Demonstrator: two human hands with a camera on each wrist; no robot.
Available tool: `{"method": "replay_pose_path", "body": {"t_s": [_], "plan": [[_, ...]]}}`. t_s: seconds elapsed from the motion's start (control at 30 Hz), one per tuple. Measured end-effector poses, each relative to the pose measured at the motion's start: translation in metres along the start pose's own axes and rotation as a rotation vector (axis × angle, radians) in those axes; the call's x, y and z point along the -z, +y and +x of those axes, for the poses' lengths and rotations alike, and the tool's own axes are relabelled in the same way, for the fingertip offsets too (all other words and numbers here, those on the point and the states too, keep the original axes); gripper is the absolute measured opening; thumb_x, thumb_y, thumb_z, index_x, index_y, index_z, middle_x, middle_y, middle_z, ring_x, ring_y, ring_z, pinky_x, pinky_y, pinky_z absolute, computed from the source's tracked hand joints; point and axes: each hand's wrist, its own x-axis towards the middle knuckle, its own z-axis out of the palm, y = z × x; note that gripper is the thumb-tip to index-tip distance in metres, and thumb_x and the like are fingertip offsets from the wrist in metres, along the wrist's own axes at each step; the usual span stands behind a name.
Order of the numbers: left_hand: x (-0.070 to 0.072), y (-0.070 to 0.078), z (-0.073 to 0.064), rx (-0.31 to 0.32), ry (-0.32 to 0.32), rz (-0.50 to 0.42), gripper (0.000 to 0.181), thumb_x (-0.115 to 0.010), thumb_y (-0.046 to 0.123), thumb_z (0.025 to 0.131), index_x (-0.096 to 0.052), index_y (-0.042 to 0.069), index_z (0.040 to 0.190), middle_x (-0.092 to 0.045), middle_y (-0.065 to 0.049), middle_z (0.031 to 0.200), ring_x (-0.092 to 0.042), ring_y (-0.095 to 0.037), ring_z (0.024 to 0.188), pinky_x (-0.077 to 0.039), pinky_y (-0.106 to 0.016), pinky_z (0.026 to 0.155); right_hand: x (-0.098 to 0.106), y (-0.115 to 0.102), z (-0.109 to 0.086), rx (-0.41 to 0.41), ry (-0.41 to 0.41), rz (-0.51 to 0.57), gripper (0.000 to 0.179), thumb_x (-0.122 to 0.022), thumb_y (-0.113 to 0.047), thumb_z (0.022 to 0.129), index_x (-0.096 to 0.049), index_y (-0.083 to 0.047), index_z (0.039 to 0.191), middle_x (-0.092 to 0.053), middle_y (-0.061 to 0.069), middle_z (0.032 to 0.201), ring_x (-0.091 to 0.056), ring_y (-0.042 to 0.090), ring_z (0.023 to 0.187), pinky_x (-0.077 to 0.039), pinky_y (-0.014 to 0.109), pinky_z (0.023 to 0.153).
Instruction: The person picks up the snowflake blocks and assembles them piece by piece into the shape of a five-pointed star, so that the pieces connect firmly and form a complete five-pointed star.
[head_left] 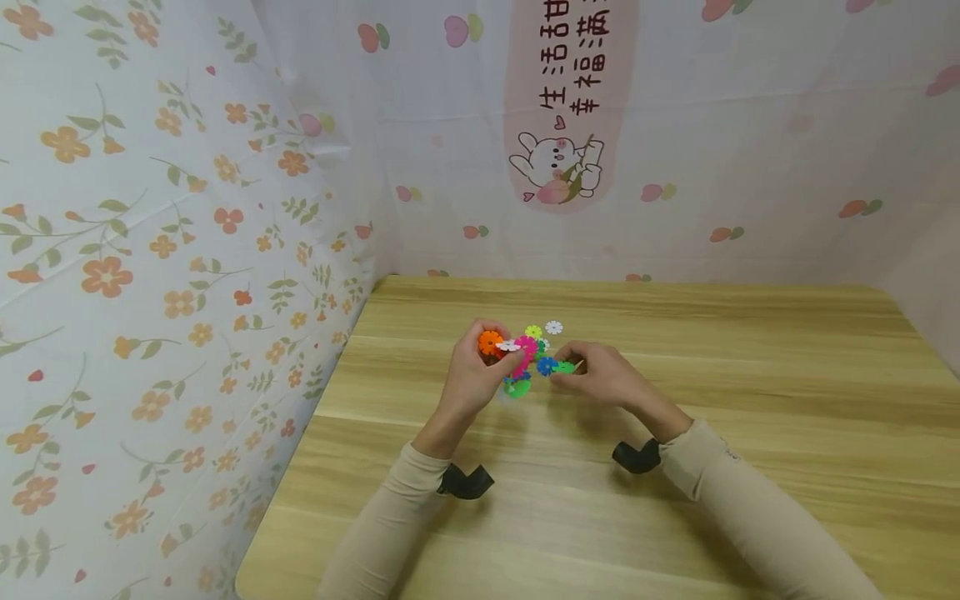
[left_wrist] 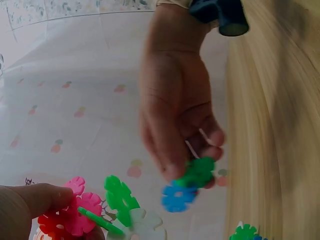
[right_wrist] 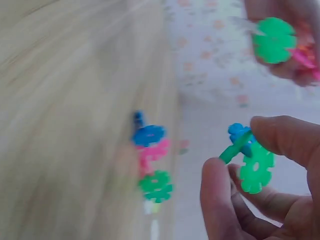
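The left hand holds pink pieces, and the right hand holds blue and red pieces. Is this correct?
Not entirely: the right hand holds blue and green pieces, not red, as the right wrist view shows. The left hand holds pink pieces.

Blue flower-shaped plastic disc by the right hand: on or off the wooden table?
Off: the left wrist view shows the blue disc apart from the table.
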Motion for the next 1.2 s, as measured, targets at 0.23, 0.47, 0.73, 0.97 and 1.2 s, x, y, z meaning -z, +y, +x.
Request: {"method": "replay_pose_path", "body": {"t_s": [0.23,0.47,0.73,0.97,1.2], "plan": [[-0.005,0.001,0.001,-0.021,-0.026,-0.012,0.029,-0.074,0.005,0.089,-0.055,0.005,0.111,-0.056,-0.010,0.095,-0.056,-0.020,0.076,-0.050,-0.024,0.066,0.019,-0.014,-0.008,0.053,0.005,0.339,0.040,-0.070,-0.023,0.096,-0.060,0.000,0.127,-0.060,0.019,0.115,-0.068,0.029,0.093,-0.056,0.046,0.085],[-0.007,0.004,0.002,-0.011,-0.024,0.015,0.028,-0.075,0.008,0.089,-0.056,0.004,0.109,-0.057,-0.010,0.092,-0.056,-0.019,0.073,-0.049,-0.023,0.063,0.022,-0.023,-0.011,0.164,0.085,0.709,0.037,-0.064,-0.007,0.098,-0.051,0.009,0.129,-0.059,0.013,0.118,-0.067,0.018,0.101,-0.054,0.035,0.091],[-0.010,0.007,0.000,-0.030,-0.043,0.027,0.023,-0.075,0.009,0.090,-0.056,0.007,0.104,-0.058,-0.011,0.096,-0.059,-0.020,0.077,-0.053,-0.025,0.069,0.018,-0.024,-0.011,0.343,0.024,0.923,0.028,-0.060,0.004,0.097,-0.056,0.007,0.125,-0.063,0.017,0.123,-0.065,0.020,0.105,-0.052,0.033,0.094],[-0.010,0.007,-0.001,-0.058,-0.046,0.031,0.024,-0.077,0.008,0.089,-0.056,0.006,0.101,-0.057,-0.010,0.094,-0.059,-0.020,0.076,-0.052,-0.024,0.067,0.016,-0.023,-0.011,0.306,0.037,0.864,0.027,-0.061,0.002,0.097,-0.060,0.004,0.124,-0.067,0.011,0.119,-0.065,0.020,0.102,-0.052,0.030,0.092],[-0.011,0.007,-0.001,-0.104,-0.038,0.092,0.023,-0.078,0.007,0.087,-0.058,0.007,0.098,-0.059,-0.011,0.093,-0.059,-0.020,0.071,-0.052,-0.024,0.063,0.018,-0.026,-0.012,0.245,0.097,0.784,0.011,-0.067,-0.001,0.094,-0.066,-0.006,0.104,-0.069,0.002,0.097,-0.063,0.017,0.088,-0.053,0.025,0.081]]}}
